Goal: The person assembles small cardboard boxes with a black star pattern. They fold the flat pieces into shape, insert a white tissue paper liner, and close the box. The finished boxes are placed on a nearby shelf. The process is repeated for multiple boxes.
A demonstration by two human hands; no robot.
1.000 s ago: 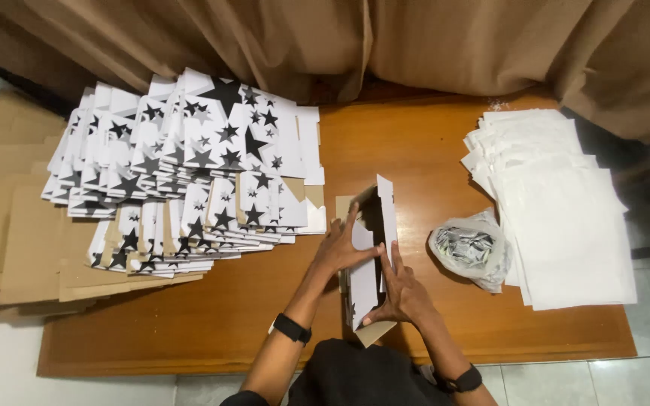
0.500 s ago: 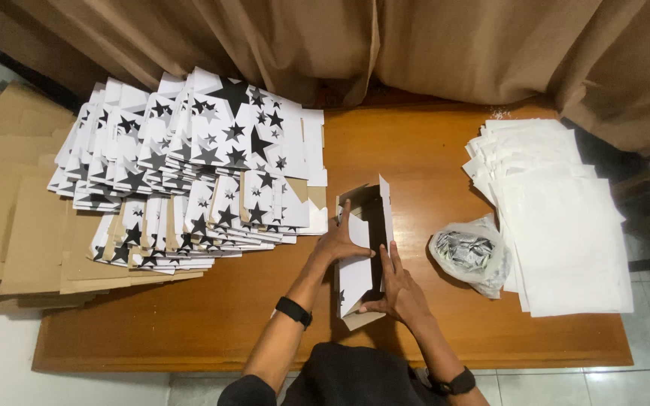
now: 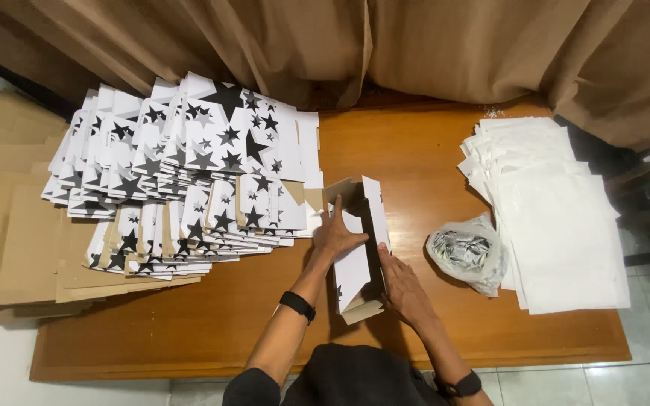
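Note:
A white cardboard box with black stars (image 3: 360,248) stands half folded at the middle of the wooden table (image 3: 415,150). My left hand (image 3: 336,234) presses flat on its left panel, fingers spread toward the far end. My right hand (image 3: 402,289) holds its right side near the front flap. Both wrists wear dark bands.
A large fanned pile of flat star-printed box blanks (image 3: 189,165) covers the table's left, resting on brown cardboard sheets (image 3: 9,225). A stack of white bags (image 3: 558,218) lies on the right, beside a clear plastic bag of small packets (image 3: 464,252). Brown curtains (image 3: 340,45) hang behind.
The box has been pushed a little more upright and open between both hands. The view has shifted slightly; the piles have not moved.

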